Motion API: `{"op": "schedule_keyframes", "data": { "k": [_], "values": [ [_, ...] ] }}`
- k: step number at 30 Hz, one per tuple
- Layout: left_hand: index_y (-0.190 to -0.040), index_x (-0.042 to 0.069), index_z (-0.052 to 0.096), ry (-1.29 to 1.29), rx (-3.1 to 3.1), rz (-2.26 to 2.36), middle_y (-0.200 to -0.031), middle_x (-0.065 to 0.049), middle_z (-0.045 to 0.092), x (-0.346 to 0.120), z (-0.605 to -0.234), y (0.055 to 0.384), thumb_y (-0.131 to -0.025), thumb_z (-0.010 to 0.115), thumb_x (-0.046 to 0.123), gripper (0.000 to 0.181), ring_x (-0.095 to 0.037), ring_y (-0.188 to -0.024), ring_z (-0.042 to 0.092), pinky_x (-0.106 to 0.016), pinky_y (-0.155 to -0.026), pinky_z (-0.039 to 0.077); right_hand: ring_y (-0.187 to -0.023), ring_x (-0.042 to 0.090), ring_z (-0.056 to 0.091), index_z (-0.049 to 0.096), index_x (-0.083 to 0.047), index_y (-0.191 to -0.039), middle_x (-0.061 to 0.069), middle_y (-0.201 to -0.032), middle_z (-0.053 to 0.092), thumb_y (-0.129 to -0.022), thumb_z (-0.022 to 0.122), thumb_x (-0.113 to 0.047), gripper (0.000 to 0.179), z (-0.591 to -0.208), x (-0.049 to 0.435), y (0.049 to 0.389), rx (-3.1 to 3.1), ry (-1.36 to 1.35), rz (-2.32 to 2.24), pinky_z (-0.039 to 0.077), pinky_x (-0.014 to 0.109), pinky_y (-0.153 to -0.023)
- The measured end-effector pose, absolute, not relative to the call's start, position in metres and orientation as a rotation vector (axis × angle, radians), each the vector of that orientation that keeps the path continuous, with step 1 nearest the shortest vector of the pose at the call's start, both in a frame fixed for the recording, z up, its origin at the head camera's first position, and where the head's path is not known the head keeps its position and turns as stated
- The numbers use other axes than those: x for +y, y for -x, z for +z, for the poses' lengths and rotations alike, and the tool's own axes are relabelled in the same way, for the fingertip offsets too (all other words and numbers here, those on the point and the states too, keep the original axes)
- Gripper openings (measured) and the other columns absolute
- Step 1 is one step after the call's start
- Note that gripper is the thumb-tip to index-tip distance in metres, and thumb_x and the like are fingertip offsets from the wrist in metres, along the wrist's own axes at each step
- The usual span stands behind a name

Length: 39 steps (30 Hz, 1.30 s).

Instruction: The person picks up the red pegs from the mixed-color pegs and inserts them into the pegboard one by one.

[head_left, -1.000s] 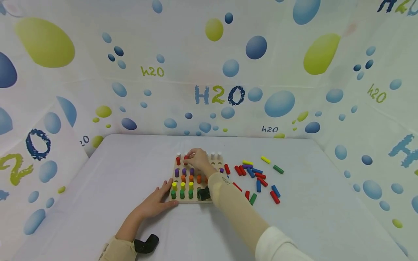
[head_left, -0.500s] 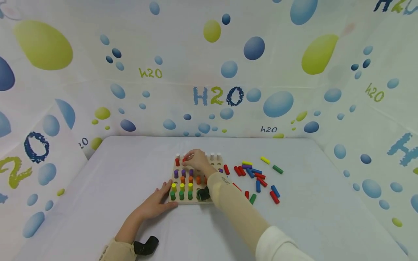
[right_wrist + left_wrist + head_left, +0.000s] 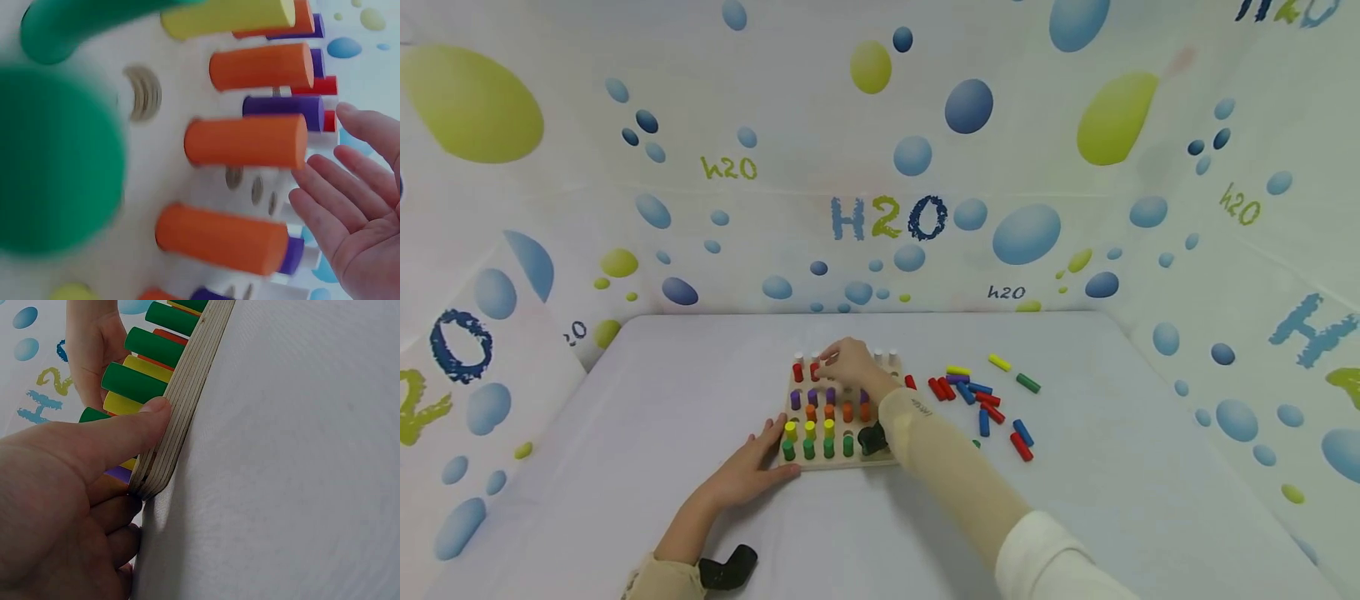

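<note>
A wooden pegboard (image 3: 838, 463) with rows of colored pegs lies on the table. My left hand (image 3: 741, 471) holds its near left corner, with the thumb on the front edge and the fingers along the left side; the left wrist view shows the fingers bent there. My right hand (image 3: 850, 364) is over the back rows with its fingers extended and nothing between them, beside a red peg (image 3: 815, 372) standing in the board. Another red peg (image 3: 797, 372) stands to its left. Orange pegs (image 3: 247, 140) fill the right wrist view's middle, short of the right hand's fingertips.
Loose red, blue, yellow, green and purple pegs are scattered right of the board, among them a red peg (image 3: 1021, 447) and a green peg (image 3: 1027, 383). White pegs (image 3: 892, 357) line the board's back row. A patterned backdrop (image 3: 775, 250) rises behind the table.
My right fingers have let go of the second red peg, which now stands in the board, and have opened and lifted slightly off it. The head view has shifted a little; the left hand stays put.
</note>
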<state>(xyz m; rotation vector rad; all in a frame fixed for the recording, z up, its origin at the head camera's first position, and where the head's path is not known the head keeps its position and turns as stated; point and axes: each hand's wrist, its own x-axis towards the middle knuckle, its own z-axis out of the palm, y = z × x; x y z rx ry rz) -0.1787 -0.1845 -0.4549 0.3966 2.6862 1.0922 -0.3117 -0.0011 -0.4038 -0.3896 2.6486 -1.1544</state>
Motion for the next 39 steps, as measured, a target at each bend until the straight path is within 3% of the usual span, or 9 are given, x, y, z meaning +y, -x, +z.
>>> {"op": "schedule_keyframes", "data": {
  "k": [22, 39],
  "values": [
    [-0.145, 0.001, 0.015, -0.378, 2.679, 1.102, -0.148, -0.023, 0.014, -0.185, -0.455, 0.18, -0.084, 0.062, 0.043, 0.087, -0.036, -0.137, 0.006, -0.05, -0.11, 0.003, -0.095, 0.018, 0.061, 0.067, -0.006, -0.106, 0.005, -0.102, 0.067, -0.082, 0.069, -0.026, 0.031, -0.38, 0.026, 0.297, 2.684, 0.533, -1.012, 0.051, 0.029, -0.082],
    [-0.145, 0.002, 0.015, -0.367, 2.683, 1.101, -0.148, -0.023, 0.014, -0.185, -0.454, 0.179, -0.084, 0.062, 0.043, 0.087, -0.037, -0.136, 0.007, -0.05, -0.11, 0.004, -0.097, 0.017, 0.062, 0.064, -0.004, -0.111, 0.005, -0.105, 0.067, -0.084, 0.067, -0.026, 0.036, -0.383, 0.048, 0.294, 2.633, 0.614, -1.03, 0.051, 0.028, -0.082]
  ]
}}
